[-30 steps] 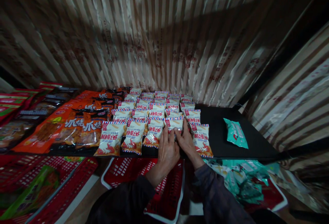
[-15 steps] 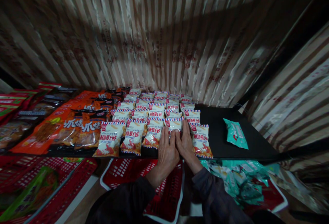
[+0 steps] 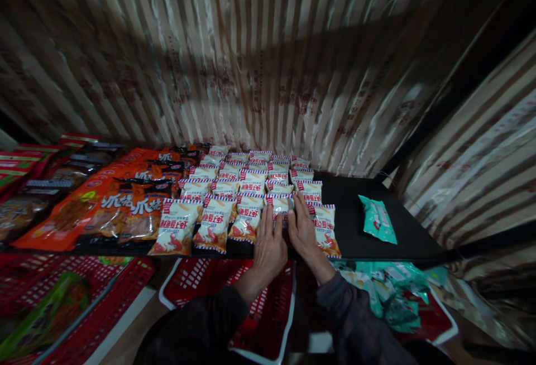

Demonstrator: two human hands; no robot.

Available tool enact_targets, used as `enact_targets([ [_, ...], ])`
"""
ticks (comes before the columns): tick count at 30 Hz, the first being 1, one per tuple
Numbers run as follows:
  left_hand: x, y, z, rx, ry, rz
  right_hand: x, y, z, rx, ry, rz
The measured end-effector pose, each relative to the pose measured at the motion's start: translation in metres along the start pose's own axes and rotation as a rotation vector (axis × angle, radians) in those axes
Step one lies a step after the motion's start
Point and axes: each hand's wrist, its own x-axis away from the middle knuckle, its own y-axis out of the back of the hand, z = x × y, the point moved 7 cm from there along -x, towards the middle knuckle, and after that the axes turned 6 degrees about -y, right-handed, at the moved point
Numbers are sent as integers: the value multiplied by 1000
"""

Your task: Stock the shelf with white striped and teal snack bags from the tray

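Rows of small white snack bags [image 3: 176,225] with red lettering and striped edges lie on a black shelf. My left hand [image 3: 270,245] rests with its fingers stretched out on the left part of a front-row snack bag [image 3: 278,206]. On that bag's right side lies my right hand [image 3: 305,234], fingers extended, beside the rightmost front snack bag [image 3: 325,228]. Both palms face down, and neither hand is wrapped round a bag. My fingers hide the lower part of the bag between them.
To the left are orange-and-black food packets [image 3: 142,211] and darker packets. A single teal packet [image 3: 378,220] lies on the black shelf [image 3: 352,192] at right. Below stand red baskets [image 3: 188,281], one with several teal packets [image 3: 389,292]. Striped sheeting [image 3: 259,75] hangs behind.
My hands have drawn slightly apart, showing more of the bag between them. The whole view has shifted a little, so the shelf sits slightly further left.
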Motion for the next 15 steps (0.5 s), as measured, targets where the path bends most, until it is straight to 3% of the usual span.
enact_targets([
  [4,-22,17,7,-10,75,38,-13,2,-3,21,32,51],
  [7,-60,28,18,-51,158,217,-38,6,-6,68,88,90],
  [10,-107,27,33,-128,213,440,-70,5,-6,132,177,137],
  [12,-141,24,41,-199,169,476,-92,-2,-4,199,230,199],
  [15,-175,13,62,-282,213,511,-120,-16,-4,328,240,294],
])
